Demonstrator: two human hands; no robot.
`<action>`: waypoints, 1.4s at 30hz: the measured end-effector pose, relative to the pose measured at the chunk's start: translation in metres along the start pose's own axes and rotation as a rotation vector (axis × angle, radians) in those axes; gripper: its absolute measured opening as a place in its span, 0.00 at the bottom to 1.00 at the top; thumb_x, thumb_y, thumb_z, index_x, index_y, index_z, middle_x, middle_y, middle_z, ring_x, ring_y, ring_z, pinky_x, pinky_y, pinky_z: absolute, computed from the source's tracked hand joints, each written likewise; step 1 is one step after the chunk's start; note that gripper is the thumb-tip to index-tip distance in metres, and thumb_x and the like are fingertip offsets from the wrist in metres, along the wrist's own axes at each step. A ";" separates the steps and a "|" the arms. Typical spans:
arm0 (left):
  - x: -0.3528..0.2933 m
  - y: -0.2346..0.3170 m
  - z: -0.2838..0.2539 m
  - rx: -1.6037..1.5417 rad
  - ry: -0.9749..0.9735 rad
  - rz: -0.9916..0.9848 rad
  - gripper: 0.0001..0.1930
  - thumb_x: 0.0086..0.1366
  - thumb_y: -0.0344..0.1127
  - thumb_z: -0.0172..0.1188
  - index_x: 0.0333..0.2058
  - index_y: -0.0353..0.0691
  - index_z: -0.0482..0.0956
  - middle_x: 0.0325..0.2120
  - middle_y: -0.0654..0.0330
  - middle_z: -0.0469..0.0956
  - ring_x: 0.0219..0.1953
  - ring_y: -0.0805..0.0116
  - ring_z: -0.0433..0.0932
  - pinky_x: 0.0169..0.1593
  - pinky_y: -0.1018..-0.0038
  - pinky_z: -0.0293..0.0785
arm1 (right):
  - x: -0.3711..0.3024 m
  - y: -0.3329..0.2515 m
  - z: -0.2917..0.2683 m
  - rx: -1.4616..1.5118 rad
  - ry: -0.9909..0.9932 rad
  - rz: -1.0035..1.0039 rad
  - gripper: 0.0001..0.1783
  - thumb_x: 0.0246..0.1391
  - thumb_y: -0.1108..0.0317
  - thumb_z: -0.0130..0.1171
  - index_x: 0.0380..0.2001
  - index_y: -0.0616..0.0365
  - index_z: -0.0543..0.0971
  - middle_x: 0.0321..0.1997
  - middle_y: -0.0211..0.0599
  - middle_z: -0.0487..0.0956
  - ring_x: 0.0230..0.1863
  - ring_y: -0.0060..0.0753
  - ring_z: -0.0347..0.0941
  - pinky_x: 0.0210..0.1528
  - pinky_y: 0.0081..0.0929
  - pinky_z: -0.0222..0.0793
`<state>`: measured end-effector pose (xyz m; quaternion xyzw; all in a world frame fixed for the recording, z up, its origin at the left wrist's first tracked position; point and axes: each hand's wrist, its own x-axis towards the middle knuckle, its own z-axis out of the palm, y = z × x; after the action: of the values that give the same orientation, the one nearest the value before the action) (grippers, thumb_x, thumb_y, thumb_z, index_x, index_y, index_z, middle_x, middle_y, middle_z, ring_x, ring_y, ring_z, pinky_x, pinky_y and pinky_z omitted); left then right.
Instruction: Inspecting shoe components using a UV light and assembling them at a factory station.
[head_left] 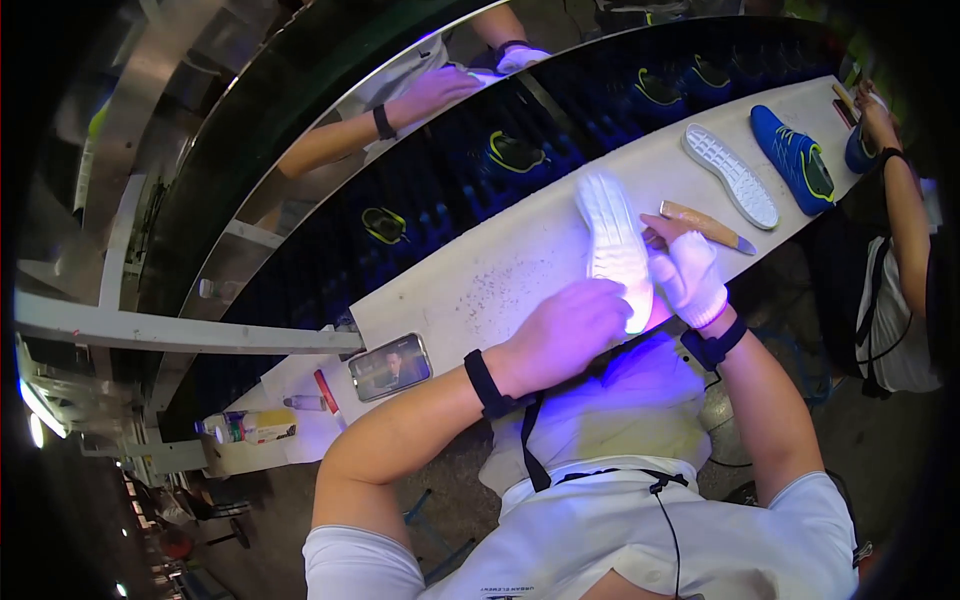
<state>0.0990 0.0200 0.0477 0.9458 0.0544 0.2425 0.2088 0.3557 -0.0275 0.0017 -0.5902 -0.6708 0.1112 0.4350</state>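
A white shoe sole point(607, 225), lit violet, is held at a slant over the near edge of the white work table point(480, 280). My left hand point(568, 332) is bare and closed over the sole's near end, its fingertips hidden behind the knuckles. My right hand point(688, 268), in a white glove with bare fingertips, is closed against the sole's right edge. Just beyond its fingers lies a tool with a tan handle and a pointed grey tip point(708, 228). A second white sole point(730, 175) lies farther right, tread up, beside a blue shoe with yellow lining point(793, 155).
A phone point(390, 368) rests at the table's left, near a red-handled tool point(328, 390) and a bottle point(245, 427). Behind the table, blue shoes point(515, 153) sit on a dark conveyor. A grey metal bar point(190, 328) crosses at left. Another person's arm point(905, 220) is at far right.
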 end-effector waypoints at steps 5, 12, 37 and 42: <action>-0.038 -0.120 -0.046 0.259 0.613 -0.970 0.25 0.62 0.33 0.70 0.57 0.34 0.79 0.59 0.46 0.78 0.62 0.44 0.75 0.67 0.57 0.68 | -0.001 -0.001 -0.004 -0.298 -0.138 -0.092 0.26 0.49 0.61 0.74 0.53 0.54 0.86 0.46 0.43 0.85 0.49 0.51 0.80 0.58 0.47 0.75; -0.253 -0.332 -0.114 -0.238 1.077 -1.691 0.24 0.57 0.43 0.79 0.48 0.38 0.84 0.49 0.54 0.85 0.49 0.52 0.85 0.56 0.58 0.81 | 0.017 -0.012 0.003 -0.229 -0.218 -0.079 0.16 0.56 0.55 0.69 0.43 0.50 0.90 0.50 0.35 0.86 0.52 0.43 0.81 0.59 0.43 0.75; -0.044 0.016 -0.029 0.222 0.128 -0.810 0.25 0.69 0.47 0.66 0.53 0.31 0.79 0.51 0.40 0.83 0.55 0.41 0.81 0.60 0.53 0.76 | -0.041 -0.078 -0.050 -0.222 -0.081 -0.275 0.13 0.54 0.76 0.71 0.44 0.60 0.84 0.53 0.43 0.87 0.64 0.57 0.80 0.62 0.45 0.76; 0.002 -0.003 -0.015 0.163 -0.064 -0.896 0.28 0.73 0.55 0.61 0.45 0.27 0.78 0.33 0.40 0.86 0.37 0.40 0.86 0.42 0.48 0.81 | -0.039 -0.097 -0.094 0.372 0.080 0.267 0.12 0.70 0.71 0.63 0.52 0.67 0.81 0.47 0.34 0.83 0.47 0.23 0.77 0.54 0.28 0.72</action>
<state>0.0939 0.0284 0.0595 0.8493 0.4708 0.0939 0.2198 0.3526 -0.1229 0.1044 -0.5875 -0.5370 0.2659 0.5439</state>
